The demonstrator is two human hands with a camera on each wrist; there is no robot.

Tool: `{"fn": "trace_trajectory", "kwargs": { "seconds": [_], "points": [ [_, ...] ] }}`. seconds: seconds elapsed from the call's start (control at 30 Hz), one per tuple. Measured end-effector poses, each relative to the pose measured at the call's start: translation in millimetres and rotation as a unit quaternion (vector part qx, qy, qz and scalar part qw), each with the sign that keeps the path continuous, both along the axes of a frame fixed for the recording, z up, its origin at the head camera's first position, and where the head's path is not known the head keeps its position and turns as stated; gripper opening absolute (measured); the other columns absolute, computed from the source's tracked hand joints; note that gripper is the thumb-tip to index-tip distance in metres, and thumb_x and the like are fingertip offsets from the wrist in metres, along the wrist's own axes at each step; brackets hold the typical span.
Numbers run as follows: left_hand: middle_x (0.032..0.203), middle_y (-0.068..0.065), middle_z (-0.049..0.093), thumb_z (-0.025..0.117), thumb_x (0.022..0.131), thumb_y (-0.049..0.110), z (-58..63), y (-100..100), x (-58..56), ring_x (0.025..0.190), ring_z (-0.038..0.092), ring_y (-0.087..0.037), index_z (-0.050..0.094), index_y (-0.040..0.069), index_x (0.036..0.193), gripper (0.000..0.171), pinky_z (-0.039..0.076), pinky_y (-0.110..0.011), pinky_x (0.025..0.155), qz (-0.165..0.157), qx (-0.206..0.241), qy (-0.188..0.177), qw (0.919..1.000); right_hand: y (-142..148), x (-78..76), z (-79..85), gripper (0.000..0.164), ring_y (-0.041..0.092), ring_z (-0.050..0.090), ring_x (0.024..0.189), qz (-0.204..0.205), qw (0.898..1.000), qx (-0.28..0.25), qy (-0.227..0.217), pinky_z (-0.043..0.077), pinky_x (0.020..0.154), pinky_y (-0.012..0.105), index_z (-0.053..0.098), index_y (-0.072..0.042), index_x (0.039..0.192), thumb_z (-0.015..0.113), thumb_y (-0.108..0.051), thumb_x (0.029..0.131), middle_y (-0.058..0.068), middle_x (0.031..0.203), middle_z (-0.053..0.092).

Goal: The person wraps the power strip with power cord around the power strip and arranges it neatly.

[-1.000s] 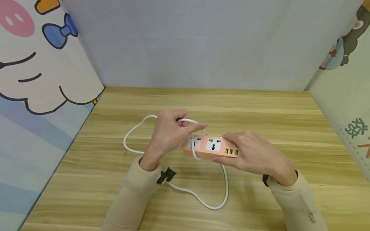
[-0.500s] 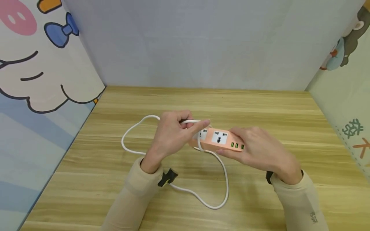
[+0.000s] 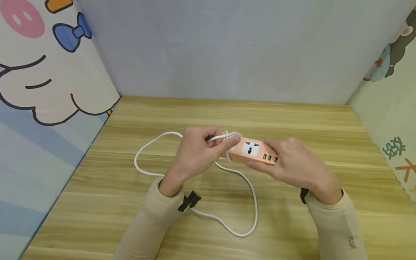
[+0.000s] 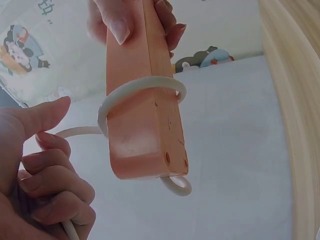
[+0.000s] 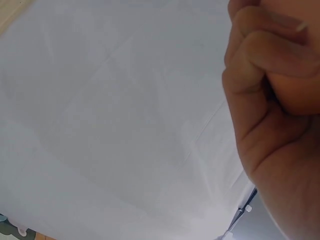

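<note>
Now power strip (image 3: 252, 149) farther right; right hand (image 3: 294, 162) grips it, left hand (image 3: 199, 151) curled round cord (image 3: 256, 211).

Peach power strip (image 3: 242, 156), white cord (image 3: 256, 206) looped around one end
Held up in the right hand (image 3: 295, 164) by its USB ports (image 3: 269, 157), sockets (image 3: 251, 148) upward; the cord circles the opposite end, passes into the left hand's (image 3: 196, 151) grip and lies slack beside and below that hand.

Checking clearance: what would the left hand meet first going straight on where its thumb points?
Probably the long peach plastic power strip, looped with slim white cord; depth is unclear.
</note>
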State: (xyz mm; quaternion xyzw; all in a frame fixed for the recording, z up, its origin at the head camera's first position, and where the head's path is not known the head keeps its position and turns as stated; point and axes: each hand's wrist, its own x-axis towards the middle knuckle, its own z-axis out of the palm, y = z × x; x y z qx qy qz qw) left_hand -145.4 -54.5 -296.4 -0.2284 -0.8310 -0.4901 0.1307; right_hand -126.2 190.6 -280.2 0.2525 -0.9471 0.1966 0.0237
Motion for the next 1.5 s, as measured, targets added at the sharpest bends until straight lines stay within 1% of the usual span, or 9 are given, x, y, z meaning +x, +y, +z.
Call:
{"fn": "trace_trajectory", "kwargs": {
  "seconds": [0.2,0.33,0.47,0.83,1.0,1.1,1.33,1.5],
  "points": [
    [0.052,0.009,0.034,0.080,0.088,0.035,0.8,-0.2,0.4,0.047,0.032,-0.003,0.038,0.019,0.056,0.055,0.024,-0.021,0.049,-0.006,-0.008,0.013,0.9999,0.6,-0.9,1.2,0.036,0.006,0.042,0.051,-0.004,1.000,0.009,0.022,0.035,0.052,0.023,0.061,-0.018,0.084,0.073,-0.052,0.090,-0.008,0.060,0.048],
    [0.053,0.009,0.035,0.081,0.087,0.032,0.9,-0.2,0.2,0.047,0.032,-0.004,0.040,0.019,0.057,0.053,0.024,-0.021,0.048,-0.011,-0.018,0.022,0.9995,2.9,-1.2,1.9,0.037,0.005,0.040,0.051,-0.004,0.999,0.004,0.038,0.034,0.051,0.022,0.057,-0.019,0.079,0.074,-0.050,0.090,-0.008,0.059,0.046],
    [0.053,0.008,0.036,0.081,0.087,0.032,1.7,0.0,0.7,0.047,0.033,-0.004,0.041,0.018,0.057,0.052,0.024,-0.021,0.048,-0.014,-0.030,0.029,0.9990,4.5,-2.1,2.3,0.038,0.005,0.040,0.051,-0.010,0.999,-0.001,0.043,0.034,0.051,0.022,0.056,-0.019,0.077,0.074,-0.049,0.089,-0.008,0.059,0.045],
    [0.051,0.010,0.034,0.080,0.087,0.035,1.8,2.9,1.1,0.046,0.031,-0.002,0.043,0.019,0.057,0.051,0.024,-0.021,0.048,-0.010,-0.055,0.046,0.9973,7.4,-7.7,0.4,0.036,0.007,0.039,0.052,-0.011,0.998,-0.006,0.067,0.034,0.051,0.023,0.059,-0.018,0.081,0.075,-0.049,0.089,-0.007,0.060,0.045],
    [0.051,0.010,0.034,0.080,0.088,0.035,1.9,5.2,2.0,0.047,0.030,-0.001,0.049,0.017,0.058,0.046,0.024,-0.020,0.047,-0.023,-0.072,0.049,0.9959,10.3,-8.3,-1.2,0.036,0.006,0.039,0.049,-0.016,0.998,-0.003,0.065,0.034,0.048,0.023,0.059,-0.017,0.084,0.073,-0.050,0.090,-0.007,0.058,0.046],
    [0.051,0.010,0.033,0.079,0.089,0.034,3.2,4.7,3.2,0.047,0.028,0.000,0.052,0.015,0.059,0.044,0.022,-0.020,0.046,-0.032,-0.076,0.050,0.9953,10.6,-8.8,-1.0,0.036,0.006,0.039,0.047,-0.014,0.997,-0.005,0.071,0.033,0.047,0.023,0.059,-0.017,0.083,0.073,-0.050,0.091,-0.007,0.057,0.045],
    [0.051,0.012,0.029,0.078,0.090,0.034,4.7,5.0,3.9,0.048,0.024,0.001,0.051,0.016,0.058,0.045,0.020,-0.020,0.046,-0.042,-0.077,0.053,0.9948,11.0,-9.0,-0.7,0.036,0.005,0.038,0.048,-0.015,0.997,-0.009,0.077,0.033,0.047,0.023,0.058,-0.018,0.082,0.073,-0.050,0.090,-0.007,0.058,0.044],
    [0.051,0.012,0.031,0.077,0.091,0.034,5.5,5.2,4.5,0.048,0.025,0.001,0.051,0.017,0.059,0.044,0.021,-0.020,0.047,-0.046,-0.085,0.051,0.9940,10.8,-9.2,-1.9,0.035,0.005,0.038,0.047,-0.012,0.996,-0.013,0.089,0.033,0.047,0.023,0.057,-0.018,0.081,0.075,-0.047,0.089,-0.008,0.057,0.045]
  ]
}}
